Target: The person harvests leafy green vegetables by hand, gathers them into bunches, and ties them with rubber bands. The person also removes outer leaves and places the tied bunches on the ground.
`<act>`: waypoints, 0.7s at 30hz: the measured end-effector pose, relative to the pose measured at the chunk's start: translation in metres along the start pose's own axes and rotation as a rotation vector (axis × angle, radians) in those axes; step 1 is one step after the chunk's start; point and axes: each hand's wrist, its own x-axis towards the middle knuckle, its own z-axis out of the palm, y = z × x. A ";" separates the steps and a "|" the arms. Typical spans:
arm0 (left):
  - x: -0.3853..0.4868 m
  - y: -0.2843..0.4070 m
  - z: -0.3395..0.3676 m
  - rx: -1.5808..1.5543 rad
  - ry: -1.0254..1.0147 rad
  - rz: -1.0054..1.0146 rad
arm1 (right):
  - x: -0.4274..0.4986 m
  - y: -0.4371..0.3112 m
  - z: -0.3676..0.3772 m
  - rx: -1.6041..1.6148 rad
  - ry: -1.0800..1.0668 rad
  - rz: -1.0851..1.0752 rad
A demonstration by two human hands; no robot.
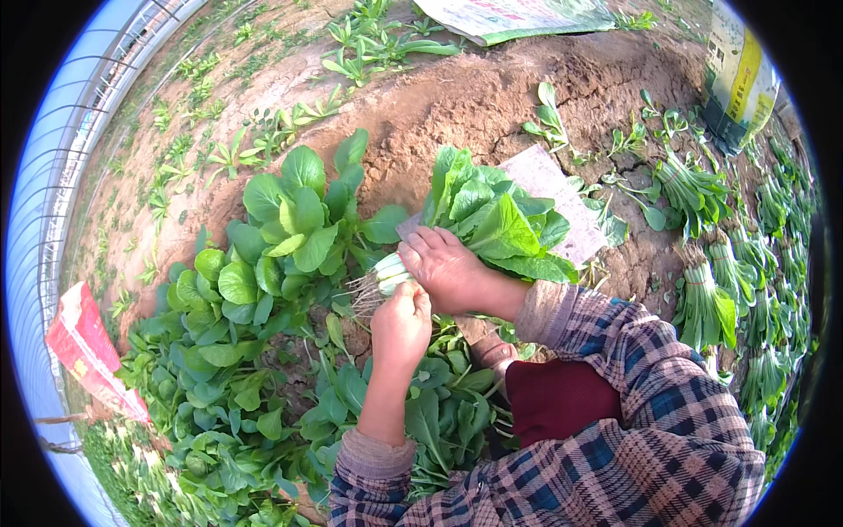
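Observation:
A bunch of leafy greens lies sideways before me, its leaves to the right and its pale stems and thin roots to the left. My right hand is wrapped over the stems. Close to the roots, my left hand has its fingers closed at the stem bases, touching the bunch; whether it pinches a tie there cannot be made out. A pale flat sheet lies on the soil partly under the leaves. Growing greens stand to the left of the hands, and more leaves lie below them.
Tied bunches of greens lie in rows at the right. A printed sack stands at the upper right, and another sack lies flat at the top. A red sack is at the left, near the greenhouse's plastic wall. My shoe is below the hands.

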 end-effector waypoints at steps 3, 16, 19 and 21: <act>-0.051 -0.017 0.025 0.132 -0.123 -0.045 | 0.000 0.002 0.003 0.017 0.007 0.004; 0.043 -0.177 0.164 -1.227 -0.217 -0.424 | 0.005 0.007 0.001 0.111 0.001 -0.001; 0.057 -0.171 0.169 -1.339 -0.168 -0.337 | 0.006 0.006 -0.001 0.130 -0.023 0.008; 0.057 -0.154 0.157 -1.350 -0.134 -0.256 | 0.008 0.004 -0.008 0.109 -0.059 0.021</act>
